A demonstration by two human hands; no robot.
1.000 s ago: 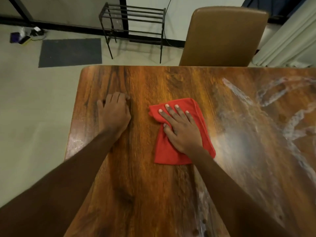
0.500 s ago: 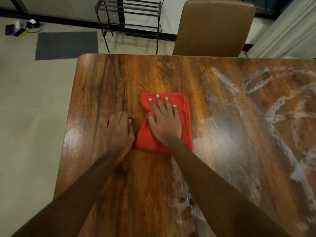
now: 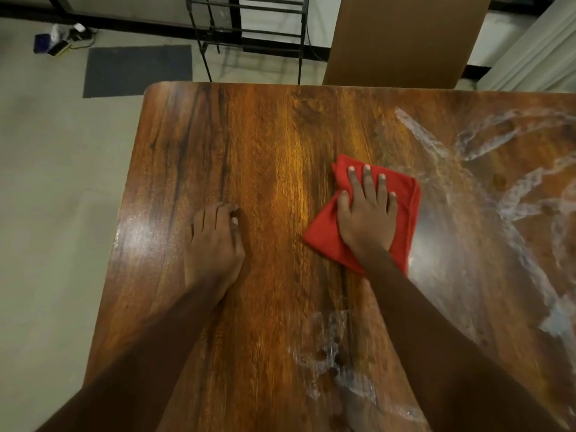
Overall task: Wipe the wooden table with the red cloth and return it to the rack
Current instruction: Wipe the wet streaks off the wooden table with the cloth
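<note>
Found right hand (image 3: 367,219) laid flat on red cloth (image 3: 405,190), fingers straight and spread, pressing it to wooden table (image 3: 274,145) near the middle, at the edge of white smears (image 3: 514,194). Found left hand (image 3: 215,241) resting on bare wood well apart from cloth, fingers loosely bent, holding nothing.

Recommend even palm pressure and overlapping passes rightward through the streaks, refolding to a clean face once soiled. Also recommend catching the wet patch (image 3: 333,357) nearer the body.

Cannot see table's right end or near edge: cropped. Rack (image 3: 249,29) beyond far edge shown only in part. Cannot judge cloth's dampness.
</note>
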